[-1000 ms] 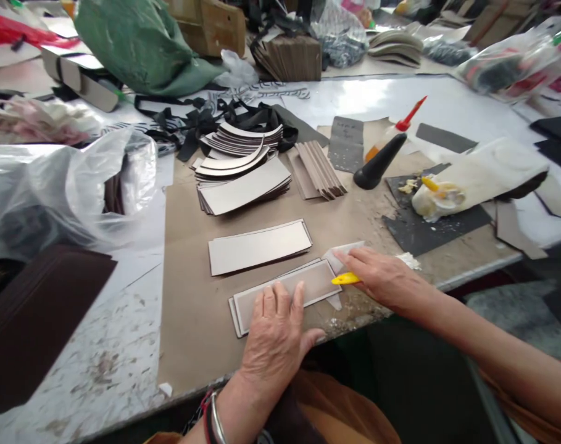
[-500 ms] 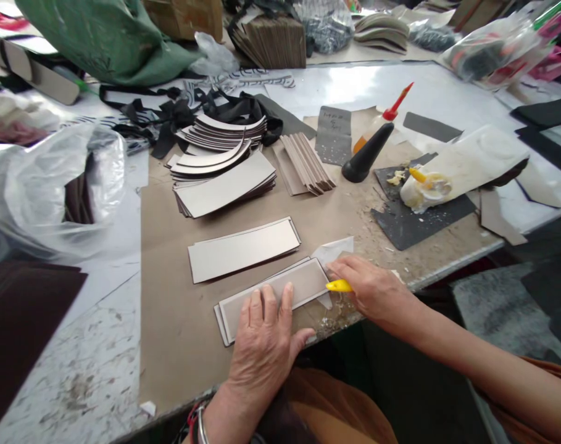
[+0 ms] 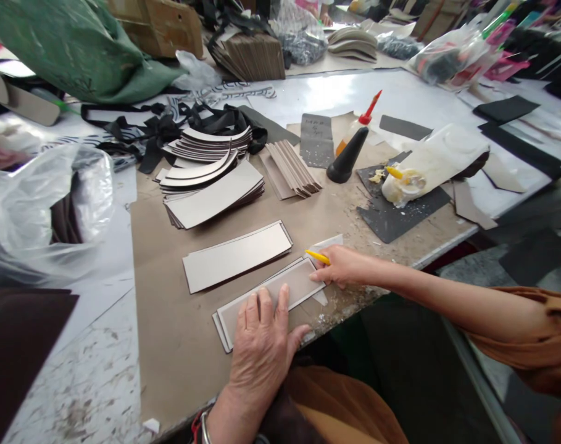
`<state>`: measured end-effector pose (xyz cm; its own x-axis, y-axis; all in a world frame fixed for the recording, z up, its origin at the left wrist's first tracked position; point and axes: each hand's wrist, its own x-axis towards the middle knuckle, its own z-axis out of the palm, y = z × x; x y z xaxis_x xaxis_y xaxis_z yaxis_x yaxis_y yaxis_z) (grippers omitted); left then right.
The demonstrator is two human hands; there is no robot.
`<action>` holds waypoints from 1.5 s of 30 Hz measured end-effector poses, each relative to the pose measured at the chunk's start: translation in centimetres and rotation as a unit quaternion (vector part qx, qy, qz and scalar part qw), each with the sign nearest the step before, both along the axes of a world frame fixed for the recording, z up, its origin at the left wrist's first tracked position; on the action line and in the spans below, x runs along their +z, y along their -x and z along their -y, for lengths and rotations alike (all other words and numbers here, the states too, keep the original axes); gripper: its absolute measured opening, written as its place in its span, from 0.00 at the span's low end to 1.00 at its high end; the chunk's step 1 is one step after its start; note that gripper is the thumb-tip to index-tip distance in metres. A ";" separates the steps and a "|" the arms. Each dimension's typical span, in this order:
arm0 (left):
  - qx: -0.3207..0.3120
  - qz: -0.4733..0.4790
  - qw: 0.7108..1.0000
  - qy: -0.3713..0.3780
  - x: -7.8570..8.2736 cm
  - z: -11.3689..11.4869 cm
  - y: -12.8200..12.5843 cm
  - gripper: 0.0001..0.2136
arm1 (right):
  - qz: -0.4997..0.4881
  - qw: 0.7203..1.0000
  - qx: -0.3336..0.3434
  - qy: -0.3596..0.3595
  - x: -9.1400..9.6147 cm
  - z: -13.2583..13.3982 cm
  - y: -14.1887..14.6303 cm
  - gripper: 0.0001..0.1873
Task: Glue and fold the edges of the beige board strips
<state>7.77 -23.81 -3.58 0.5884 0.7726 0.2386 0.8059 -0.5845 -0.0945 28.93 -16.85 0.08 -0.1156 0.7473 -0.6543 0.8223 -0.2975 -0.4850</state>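
Note:
My left hand (image 3: 260, 336) lies with fingers spread on the near end of a pale rectangular panel (image 3: 292, 285) with a dark edge. Another similar panel pokes out slightly beneath it. At the panel's far right end, my right hand (image 3: 338, 266) is closed around a slim yellow tool (image 3: 318, 256), whose tapered end points up and left. Its lower part is hidden by the hand. My right fingertips touch the panel's right end. A whitish scrap sheet (image 3: 332, 242) sticks out under that end. Just behind lies a small stack of white rectangular panels (image 3: 237, 256).
Fanned stacks of panels (image 3: 218, 196) and beige strips (image 3: 293, 168) lie farther back. A black cone (image 3: 349, 157) stands before a red-tipped bottle (image 3: 369, 110). To the right lies a glue-smeared white container (image 3: 435, 163). Plastic bags (image 3: 53, 209) and dark sheets (image 3: 25, 351) are at left.
My right hand has shifted left onto the panel's right end, and the yellow tool has turned to point upward and left. The left hand stays on the panel. The view has swung slightly right.

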 end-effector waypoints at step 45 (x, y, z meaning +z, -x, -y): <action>0.041 0.612 0.565 0.552 6.1 -4.2 5.3 0.16 | -0.380 0.904 -0.159 -0.115 7.6 0.5 7.1 0.22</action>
<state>2.49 -19.59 2.49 0.4562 0.8608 -0.2257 -0.0977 0.3006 0.9488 21.81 -17.30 7.72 -0.2222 0.9279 -0.2995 0.1159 -0.2798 -0.9530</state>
